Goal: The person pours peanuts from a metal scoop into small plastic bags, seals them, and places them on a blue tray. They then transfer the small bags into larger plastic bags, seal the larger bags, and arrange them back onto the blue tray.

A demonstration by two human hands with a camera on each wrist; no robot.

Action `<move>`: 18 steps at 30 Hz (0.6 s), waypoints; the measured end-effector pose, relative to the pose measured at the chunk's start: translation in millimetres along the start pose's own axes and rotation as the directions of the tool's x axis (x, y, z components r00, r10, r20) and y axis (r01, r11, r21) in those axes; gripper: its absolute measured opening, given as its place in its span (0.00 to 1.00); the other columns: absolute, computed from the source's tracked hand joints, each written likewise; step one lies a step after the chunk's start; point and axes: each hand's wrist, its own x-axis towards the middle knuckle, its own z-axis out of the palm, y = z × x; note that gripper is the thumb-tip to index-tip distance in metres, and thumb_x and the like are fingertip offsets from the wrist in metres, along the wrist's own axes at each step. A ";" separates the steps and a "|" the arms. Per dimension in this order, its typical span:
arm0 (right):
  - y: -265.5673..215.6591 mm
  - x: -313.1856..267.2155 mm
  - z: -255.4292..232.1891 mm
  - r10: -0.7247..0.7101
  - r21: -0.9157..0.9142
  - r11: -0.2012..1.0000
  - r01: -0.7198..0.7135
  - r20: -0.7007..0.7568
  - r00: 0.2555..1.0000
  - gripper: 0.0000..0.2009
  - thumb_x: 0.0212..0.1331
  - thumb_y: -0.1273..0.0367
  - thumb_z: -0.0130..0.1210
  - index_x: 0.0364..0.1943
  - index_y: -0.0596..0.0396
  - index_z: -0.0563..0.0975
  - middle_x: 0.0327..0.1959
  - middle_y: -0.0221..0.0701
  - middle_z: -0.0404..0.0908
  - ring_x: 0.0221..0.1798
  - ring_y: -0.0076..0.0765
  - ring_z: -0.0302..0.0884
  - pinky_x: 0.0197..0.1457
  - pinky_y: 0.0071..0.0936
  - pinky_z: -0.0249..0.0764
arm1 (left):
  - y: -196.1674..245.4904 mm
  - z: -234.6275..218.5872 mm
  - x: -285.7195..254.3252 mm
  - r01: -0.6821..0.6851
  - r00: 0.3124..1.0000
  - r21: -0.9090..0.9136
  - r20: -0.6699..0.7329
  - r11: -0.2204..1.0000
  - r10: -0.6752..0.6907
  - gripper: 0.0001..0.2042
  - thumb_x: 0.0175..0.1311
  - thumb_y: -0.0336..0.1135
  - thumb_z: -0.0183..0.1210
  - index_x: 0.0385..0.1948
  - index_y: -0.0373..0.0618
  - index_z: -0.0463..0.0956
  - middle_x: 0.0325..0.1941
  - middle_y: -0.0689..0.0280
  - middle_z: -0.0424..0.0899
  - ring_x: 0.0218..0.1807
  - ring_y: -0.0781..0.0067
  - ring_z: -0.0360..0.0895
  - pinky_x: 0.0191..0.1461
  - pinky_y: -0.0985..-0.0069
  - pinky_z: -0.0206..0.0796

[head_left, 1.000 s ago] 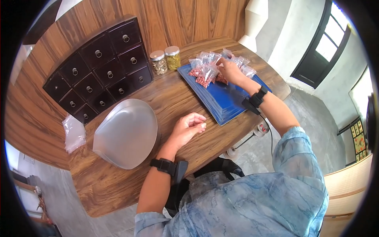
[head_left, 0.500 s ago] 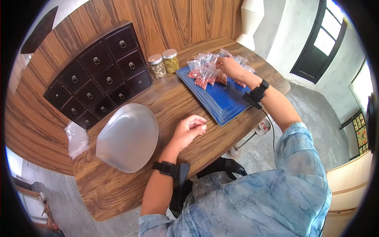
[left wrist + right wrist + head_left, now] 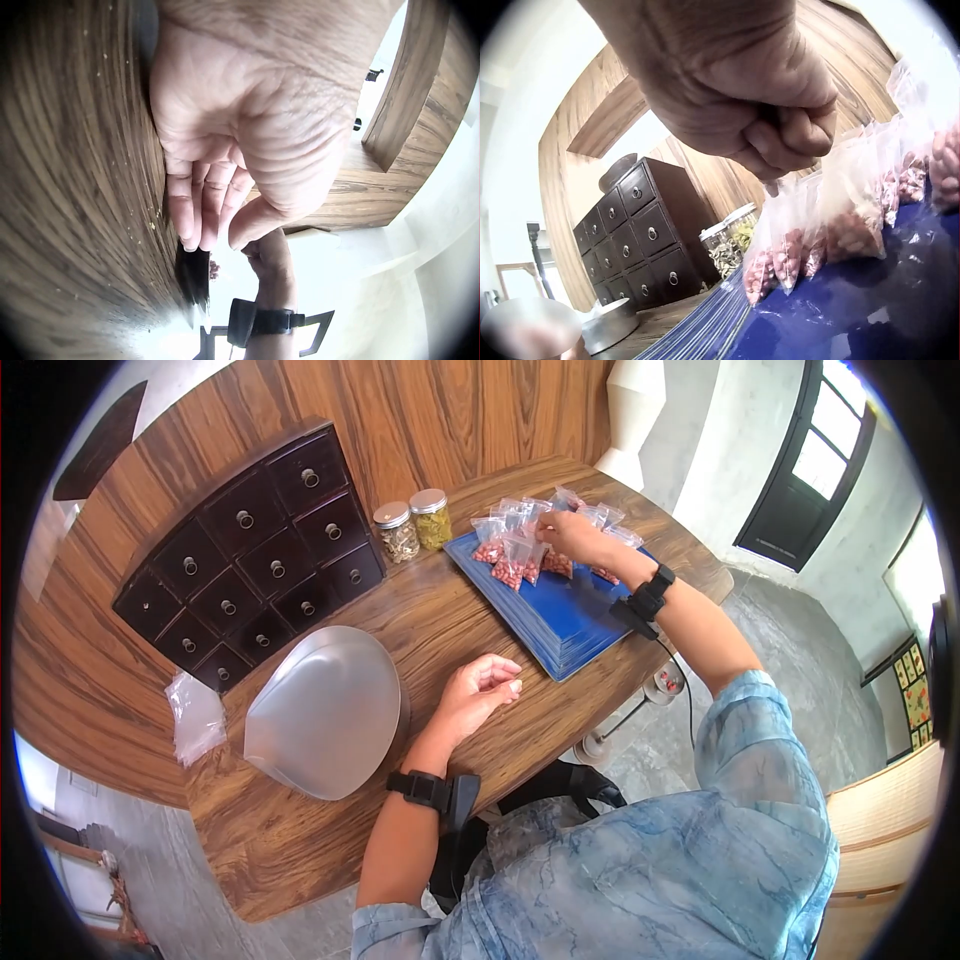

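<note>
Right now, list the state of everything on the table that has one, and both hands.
Drawers: closed.
Left jar: filled, lid on.
Right jar: filled, lid on.
Metal pan: set down on the table.
Plastic bags by the cabinet: lying flat.
Blue tray: loaded with bags.
Filled bags: mostly upright, seals unclear.
Left hand: relaxed, holding nothing.
Right hand: curled, apparently pinching a bag's top.

At upper centre we see our right hand [image 3: 577, 540] at the clear bags of red pieces [image 3: 520, 555] on the blue tray [image 3: 560, 622]. Our left hand [image 3: 470, 700] rests on the wooden table [image 3: 450, 625] mid-frame, right of the metal pan [image 3: 325, 712]; the dark drawer cabinet [image 3: 250, 560] stands upper left.
</note>
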 end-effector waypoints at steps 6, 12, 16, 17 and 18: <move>-18.3 12.0 10.3 0.006 -0.003 1.000 -0.006 0.041 0.999 0.11 0.59 0.65 0.51 0.38 0.57 0.76 0.35 0.48 0.80 0.42 0.56 0.76 0.46 0.43 0.71 | 1.4 0.8 -1.1 0.001 1.000 -0.018 -0.009 1.000 -0.001 0.10 0.62 0.26 0.57 0.44 0.37 0.73 0.36 0.64 0.80 0.38 0.78 0.77 0.44 0.80 0.70; -20.3 16.5 9.8 0.001 0.047 0.999 -0.003 0.058 0.998 0.11 0.60 0.64 0.52 0.39 0.56 0.76 0.36 0.47 0.79 0.43 0.55 0.76 0.46 0.41 0.71 | -2.1 -0.2 0.0 -0.009 1.000 -0.015 0.007 1.000 0.009 0.10 0.62 0.26 0.57 0.44 0.37 0.73 0.36 0.64 0.80 0.39 0.78 0.77 0.45 0.80 0.70; -0.9 24.0 16.6 -0.040 0.145 0.989 0.033 0.045 0.998 0.08 0.62 0.65 0.52 0.39 0.53 0.77 0.33 0.42 0.80 0.38 0.43 0.79 0.41 0.35 0.72 | -1.5 0.4 -0.3 -0.006 1.000 -0.012 0.005 1.000 0.006 0.10 0.62 0.27 0.57 0.44 0.37 0.73 0.36 0.64 0.80 0.38 0.78 0.77 0.44 0.80 0.70; 9.2 25.6 19.6 -0.067 0.158 0.985 0.065 0.006 0.998 0.08 0.62 0.65 0.52 0.39 0.53 0.77 0.33 0.41 0.80 0.38 0.41 0.79 0.41 0.35 0.72 | -1.0 0.1 -0.2 -0.003 1.000 -0.008 0.004 1.000 0.003 0.10 0.62 0.27 0.57 0.44 0.37 0.73 0.36 0.64 0.80 0.38 0.78 0.77 0.44 0.80 0.70; 8.9 24.5 17.5 -0.093 0.169 0.981 0.097 -0.034 0.995 0.08 0.62 0.65 0.52 0.39 0.53 0.77 0.33 0.41 0.79 0.38 0.40 0.79 0.41 0.34 0.72 | -0.9 -0.1 -0.1 0.000 1.000 -0.004 0.003 1.000 0.000 0.10 0.62 0.27 0.57 0.44 0.37 0.73 0.36 0.64 0.80 0.38 0.78 0.77 0.44 0.80 0.70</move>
